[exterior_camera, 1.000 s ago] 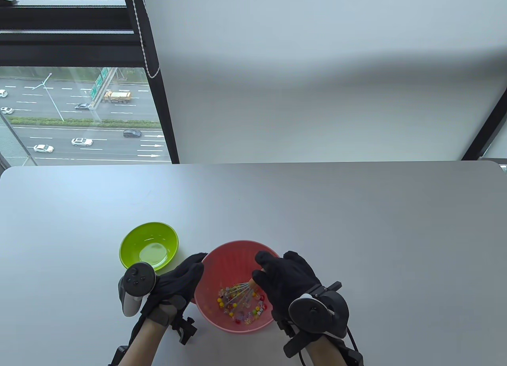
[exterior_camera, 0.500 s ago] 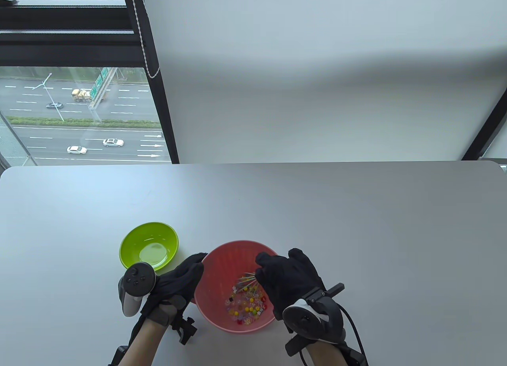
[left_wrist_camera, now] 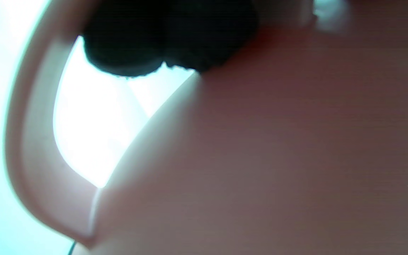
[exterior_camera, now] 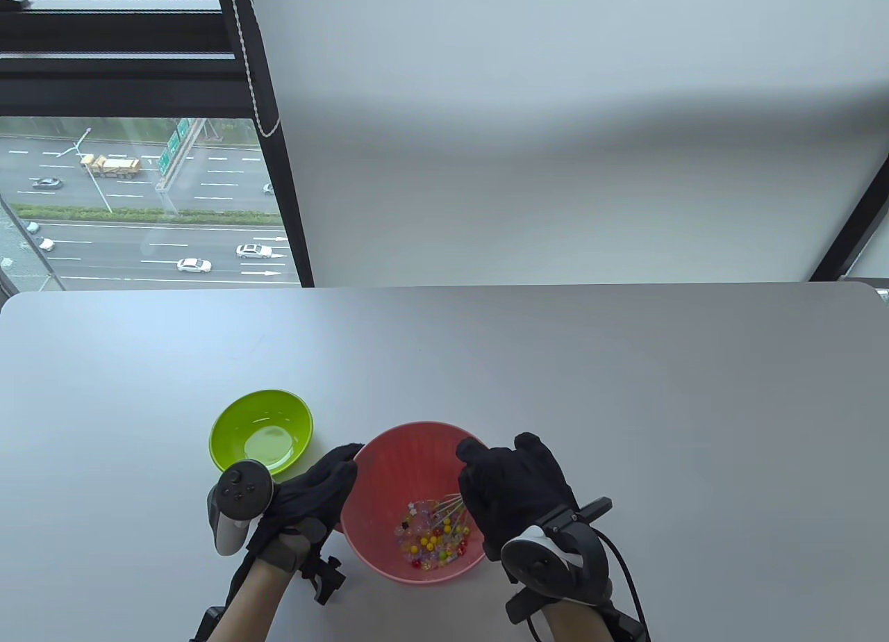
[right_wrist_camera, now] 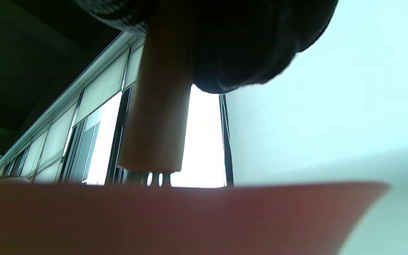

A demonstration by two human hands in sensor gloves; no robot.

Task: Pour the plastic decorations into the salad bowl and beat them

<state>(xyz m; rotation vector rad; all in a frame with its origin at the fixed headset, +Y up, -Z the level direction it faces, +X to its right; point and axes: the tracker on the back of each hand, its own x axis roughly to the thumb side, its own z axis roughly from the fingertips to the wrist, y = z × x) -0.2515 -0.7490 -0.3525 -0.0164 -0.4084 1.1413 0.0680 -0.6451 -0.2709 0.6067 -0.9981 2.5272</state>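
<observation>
gripping the handle of a whisk (exterior_camera: 444,510), the right hand (exterior_camera: 514,492) hangs over the right rim of the pink salad bowl (exterior_camera: 389,461) in the lower middle of the table view, its fingers curled round the handle. the whisk wires slant down and left into the plastic decorations (exterior_camera: 430,541), a loose heap of coloured beads on the bowl's floor toward its lower right. in the right wrist view the pale handle (right_wrist_camera: 159,117) drops from the gloved hand to the wires just above the blurred pink rim (right_wrist_camera: 190,209).

the left hand (exterior_camera: 309,492) lies against the bowl's left outer wall, fingertips at the rim; the fingers look fairly straight along the wall, pressing rather than wrapping. the left wrist view is filled by the blurred pink wall (left_wrist_camera: 278,159), with dark fingertips (left_wrist_camera: 168,39) at the top edge.

a green bowl (exterior_camera: 236,420) stands to the upper left of the pink one, apart from it, with the left hand's tracker (exterior_camera: 236,496) just below it.

the desk (exterior_camera: 625,392) runs bare from the bowls to its far edge below the window and white wall, and out to both sides. the pink bowl sits near the frame's bottom edge, with little room below it. a black post (exterior_camera: 851,232) leans at the right, beyond the desk's far corner.
</observation>
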